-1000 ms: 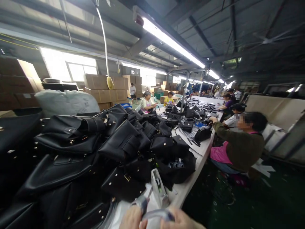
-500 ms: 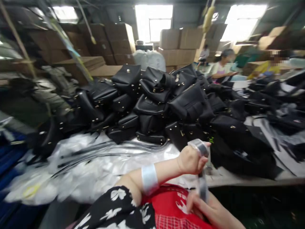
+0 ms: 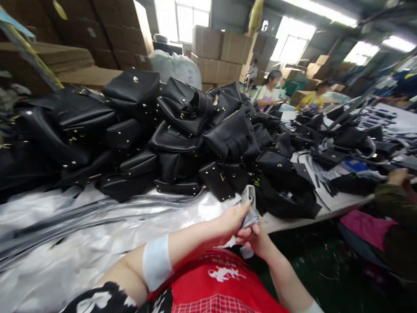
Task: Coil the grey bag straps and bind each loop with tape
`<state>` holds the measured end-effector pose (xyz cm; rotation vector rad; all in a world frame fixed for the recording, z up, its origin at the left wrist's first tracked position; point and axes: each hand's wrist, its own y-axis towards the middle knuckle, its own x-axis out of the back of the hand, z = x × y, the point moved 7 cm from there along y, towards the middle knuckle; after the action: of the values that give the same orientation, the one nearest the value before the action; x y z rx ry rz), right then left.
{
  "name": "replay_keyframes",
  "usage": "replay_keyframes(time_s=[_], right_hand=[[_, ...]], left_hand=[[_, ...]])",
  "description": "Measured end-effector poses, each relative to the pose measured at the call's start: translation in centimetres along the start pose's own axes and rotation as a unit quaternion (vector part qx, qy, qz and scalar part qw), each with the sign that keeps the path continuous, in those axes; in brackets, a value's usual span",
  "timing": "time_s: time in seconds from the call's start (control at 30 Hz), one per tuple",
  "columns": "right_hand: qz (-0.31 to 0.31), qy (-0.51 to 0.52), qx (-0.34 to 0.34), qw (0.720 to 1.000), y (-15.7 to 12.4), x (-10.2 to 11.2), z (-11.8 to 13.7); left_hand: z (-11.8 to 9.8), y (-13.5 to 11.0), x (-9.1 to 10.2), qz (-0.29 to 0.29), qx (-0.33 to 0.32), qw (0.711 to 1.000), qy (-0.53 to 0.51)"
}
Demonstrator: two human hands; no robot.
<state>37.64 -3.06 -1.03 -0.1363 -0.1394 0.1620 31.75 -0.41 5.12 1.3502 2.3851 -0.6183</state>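
Observation:
My left hand [image 3: 232, 221] and my right hand [image 3: 256, 238] meet just over the table's front edge. Both are closed on a small grey strip of material [image 3: 250, 217], held between the fingertips of both; what it is I cannot make out. A pale tool [image 3: 249, 194] stands upright right behind the hands. A white band [image 3: 157, 262] wraps my left forearm. Behind the hands rises a big heap of black leather bags [image 3: 182, 130] with small gold studs.
Clear plastic sheeting [image 3: 81, 234] with black straps covers the near left of the table. Cardboard boxes [image 3: 221, 52] stack up at the back. A person in a dark sleeve [image 3: 389, 198] sits at the right; two others sit farther back.
The view swung from the far end of the table back to the bag heap. My hands came together from apart, the left dropping to meet the right on the grey strip.

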Motion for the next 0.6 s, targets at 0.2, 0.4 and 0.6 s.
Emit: replay_keyframes(time_s=[0.2,0.4,0.6], right_hand=[[0.201,0.03,-0.035,0.979,-3.7,-3.5,2.0],[-0.017,-0.029,0.004,0.999,-2.5,7.2,2.9],[-0.044,-0.132,-0.016,0.99,-0.3,10.0,-0.9]], left_hand=[[-5.2,-1.2,5.4,-0.217,-0.327,0.904,0.17],[-1.9,0.2,4.5,-0.083,-0.146,0.913,0.371],[-0.9,0.8,4.1,0.006,0.068,0.998,0.016]])
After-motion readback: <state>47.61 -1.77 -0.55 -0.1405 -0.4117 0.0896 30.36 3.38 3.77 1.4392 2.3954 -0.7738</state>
